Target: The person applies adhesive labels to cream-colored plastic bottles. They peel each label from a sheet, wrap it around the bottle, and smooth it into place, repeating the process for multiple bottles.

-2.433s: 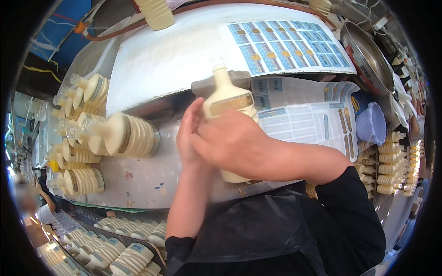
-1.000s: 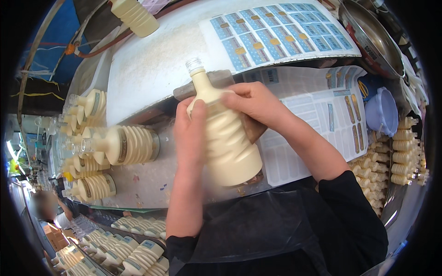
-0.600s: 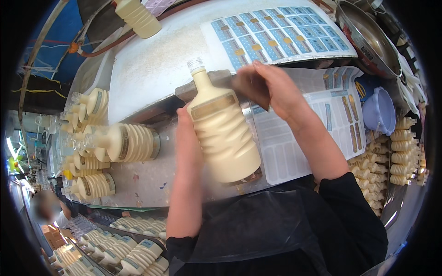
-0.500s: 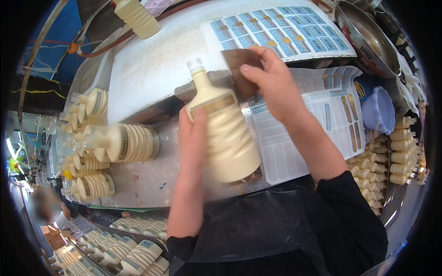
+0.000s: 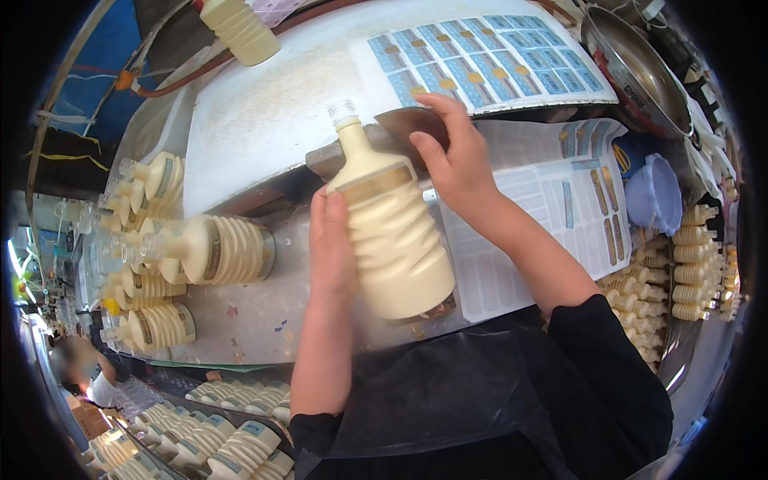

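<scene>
A cream ribbed bottle (image 5: 400,256) with a clear threaded neck lies in front of me, its neck resting by a grey block (image 5: 324,164). Around its shoulder runs a gold label band (image 5: 372,184). My left hand (image 5: 330,244) grips the bottle's left side, fingers along the shoulder near the band's left end. In my right hand (image 5: 456,152) is a thin, dark brown flat piece (image 5: 412,124), pinched between thumb and fingers. That piece is above and right of the bottle's shoulder, apart from the band.
Cream bottles (image 5: 232,250) lie at the left of the metal table, with more in rows below left and at right. Blue label sheets (image 5: 488,60) lie on the white board (image 5: 264,104). A partly used sticker sheet (image 5: 496,280), purple bucket (image 5: 656,196) and metal pan (image 5: 636,68) are right. Another person (image 5: 100,384) is far left.
My right hand has moved left and slightly down with the dark flat piece, nearer the bottle's neck. My left hand and the bottle have hardly moved.
</scene>
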The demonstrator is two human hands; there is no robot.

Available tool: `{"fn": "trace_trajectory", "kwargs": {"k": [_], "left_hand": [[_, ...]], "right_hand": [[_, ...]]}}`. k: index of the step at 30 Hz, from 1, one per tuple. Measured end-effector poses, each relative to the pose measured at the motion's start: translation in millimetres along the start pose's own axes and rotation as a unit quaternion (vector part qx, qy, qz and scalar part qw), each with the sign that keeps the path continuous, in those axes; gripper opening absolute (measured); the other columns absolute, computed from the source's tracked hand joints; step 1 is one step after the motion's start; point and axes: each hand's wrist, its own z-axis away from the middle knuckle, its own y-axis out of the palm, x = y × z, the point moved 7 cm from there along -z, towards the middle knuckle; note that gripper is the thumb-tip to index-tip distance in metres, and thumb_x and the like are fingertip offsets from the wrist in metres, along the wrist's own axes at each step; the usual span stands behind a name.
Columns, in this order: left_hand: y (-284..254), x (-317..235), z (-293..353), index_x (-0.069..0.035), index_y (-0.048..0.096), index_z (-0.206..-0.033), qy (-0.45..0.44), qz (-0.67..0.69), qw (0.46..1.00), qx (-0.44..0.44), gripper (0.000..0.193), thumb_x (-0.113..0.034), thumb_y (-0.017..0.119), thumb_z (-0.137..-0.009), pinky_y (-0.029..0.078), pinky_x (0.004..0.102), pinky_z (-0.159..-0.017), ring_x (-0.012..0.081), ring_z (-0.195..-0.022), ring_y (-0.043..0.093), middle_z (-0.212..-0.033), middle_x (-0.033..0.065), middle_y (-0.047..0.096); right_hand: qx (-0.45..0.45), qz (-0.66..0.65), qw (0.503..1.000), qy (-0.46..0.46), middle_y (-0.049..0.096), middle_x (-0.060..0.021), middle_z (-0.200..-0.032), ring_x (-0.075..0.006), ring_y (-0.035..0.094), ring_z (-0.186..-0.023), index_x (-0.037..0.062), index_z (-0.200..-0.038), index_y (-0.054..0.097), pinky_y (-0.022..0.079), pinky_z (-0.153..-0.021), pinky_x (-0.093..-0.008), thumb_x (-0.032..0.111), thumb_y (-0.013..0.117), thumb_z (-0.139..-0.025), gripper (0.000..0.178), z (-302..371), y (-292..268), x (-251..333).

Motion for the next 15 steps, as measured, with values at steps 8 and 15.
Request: {"fn": "trace_trajectory", "kwargs": {"k": [8, 15], "left_hand": [[11.1, -6.5, 9.2, -0.004, 0.055, -0.132, -0.047, 0.11, 0.992, -0.031, 0.038, -0.033, 0.043, -0.111, 0.056, 0.0366, -0.094, 0.0212, -0.108, 0.066, -0.122, 0.0111, 0.066], [6.2, 5.3, 13.5, -0.004, 0.056, -0.136, -0.091, 0.212, 0.972, -0.04, 0.04, -0.032, 0.044, -0.109, 0.052, 0.0365, -0.097, 0.0199, -0.113, 0.063, -0.127, 0.01, 0.063]], "right_hand": [[0.053, 0.142, 0.923, -0.353, 0.071, -0.0028, -0.099, -0.0172, 0.069, -0.083, 0.01, -0.105, 0.073, 0.046, -0.065, -0.0315, 0.008, 0.071, -0.074, 0.03, 45.3, 4.7, 97.0], [0.097, 0.272, 0.886, -0.362, 0.065, -0.0049, -0.098, -0.0179, 0.062, -0.083, 0.006, -0.101, 0.07, 0.042, -0.069, -0.031, 0.012, 0.067, -0.069, 0.032, 48.8, 37.6, 136.0]]}}
